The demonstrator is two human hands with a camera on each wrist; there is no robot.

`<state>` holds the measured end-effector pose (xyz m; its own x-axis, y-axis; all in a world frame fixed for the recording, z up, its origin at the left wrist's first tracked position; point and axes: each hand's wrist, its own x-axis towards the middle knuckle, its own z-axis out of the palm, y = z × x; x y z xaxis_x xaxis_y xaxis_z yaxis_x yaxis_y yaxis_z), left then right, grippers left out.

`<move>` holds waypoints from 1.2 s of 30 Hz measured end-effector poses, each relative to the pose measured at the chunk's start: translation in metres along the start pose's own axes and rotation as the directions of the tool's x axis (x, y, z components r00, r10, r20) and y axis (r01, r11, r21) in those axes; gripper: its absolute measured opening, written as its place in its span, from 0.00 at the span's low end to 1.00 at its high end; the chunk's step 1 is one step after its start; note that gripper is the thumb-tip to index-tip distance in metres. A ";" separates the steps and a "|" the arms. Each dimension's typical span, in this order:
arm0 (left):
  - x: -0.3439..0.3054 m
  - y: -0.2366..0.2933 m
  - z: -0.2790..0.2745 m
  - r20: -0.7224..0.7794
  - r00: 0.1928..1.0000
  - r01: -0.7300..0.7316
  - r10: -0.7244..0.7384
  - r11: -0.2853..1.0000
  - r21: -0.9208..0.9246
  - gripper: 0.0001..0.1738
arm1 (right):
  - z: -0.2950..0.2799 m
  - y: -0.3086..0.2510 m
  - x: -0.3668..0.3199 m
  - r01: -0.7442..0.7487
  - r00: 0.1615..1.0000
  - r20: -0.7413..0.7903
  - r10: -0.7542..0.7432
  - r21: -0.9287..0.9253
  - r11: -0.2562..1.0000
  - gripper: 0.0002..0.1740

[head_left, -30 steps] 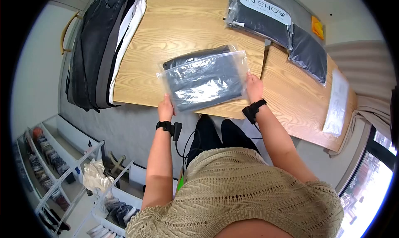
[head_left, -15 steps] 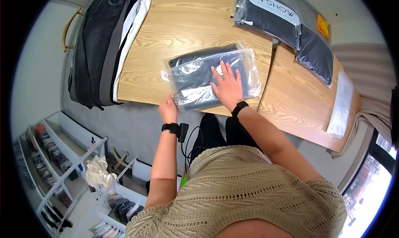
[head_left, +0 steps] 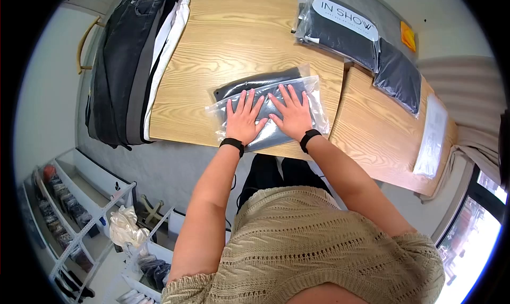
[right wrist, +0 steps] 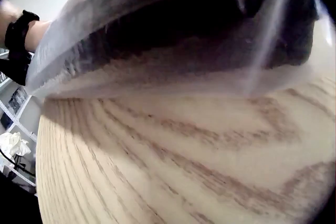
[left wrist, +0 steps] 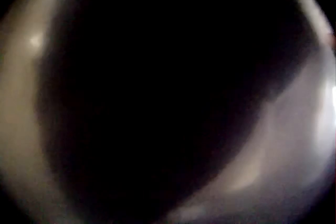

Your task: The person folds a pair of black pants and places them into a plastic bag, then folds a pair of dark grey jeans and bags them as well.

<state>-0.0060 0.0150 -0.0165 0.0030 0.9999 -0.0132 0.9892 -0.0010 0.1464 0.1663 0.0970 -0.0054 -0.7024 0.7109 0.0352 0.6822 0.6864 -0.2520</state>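
A clear plastic bag (head_left: 317, 102) with a dark folded garment (head_left: 260, 81) lies at the table's front edge in the head view. Part of the garment shows beyond the bag's pale upper strip. My left hand (head_left: 243, 122) presses flat on the bag's left half, fingers spread. Beside it, my right hand (head_left: 292, 114) lies flat on the right half, fingers also spread. From the right wrist, the bag's side (right wrist: 73, 61) shows close up, with the dark cloth inside. Dark, blurred cloth fills most of the left wrist view.
Dark and white trousers (head_left: 125, 65) hang over the wooden table's (head_left: 228, 33) left side. Packed bags, one labelled IN SHOW (head_left: 345, 14), and another dark packet (head_left: 398, 75) lie back right. Flat clear bags (head_left: 431, 136) rest at the far right. White shelving (head_left: 85, 229) stands lower left.
My right hand has left the bag's right edge and now lies flat on top. My left hand has let go of the lower left corner and moved onto the bag too.
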 end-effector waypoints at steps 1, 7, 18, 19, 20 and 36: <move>0.000 -0.001 0.002 0.006 1.000 -0.001 0.001 1.000 -0.002 0.38 | 0.001 0.001 0.001 0.006 1.000 0.012 -0.006 0.009 1.000 0.31; 0.006 -0.005 0.009 0.072 0.997 0.004 0.003 0.995 -0.100 0.37 | 0.007 0.005 0.007 0.021 0.998 0.051 -0.023 0.047 0.999 0.32; 0.009 -0.011 0.015 0.051 0.998 -0.017 0.026 0.985 -0.172 0.37 | 0.012 0.007 0.010 0.006 0.998 0.059 -0.009 0.052 0.999 0.32; 0.008 -0.011 0.017 0.038 0.999 -0.026 0.033 0.985 -0.170 0.37 | 0.013 0.008 0.010 0.018 0.998 0.067 -0.021 0.048 0.999 0.33; 0.008 -0.012 0.018 0.046 0.998 -0.030 0.038 0.985 -0.170 0.37 | 0.012 0.007 0.009 0.018 0.997 0.077 -0.023 0.058 0.998 0.34; -0.045 -0.079 0.009 0.124 0.572 0.364 -0.811 0.115 -0.924 0.12 | 0.004 -0.107 0.107 0.062 0.991 0.050 -0.122 0.641 0.765 0.13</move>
<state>-0.0831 -0.0299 -0.0362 -0.7826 0.5707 -0.2486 -0.0200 0.3760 0.9264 0.0177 0.0992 0.0216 -0.7897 0.6132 0.0169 0.3484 0.4710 -0.8105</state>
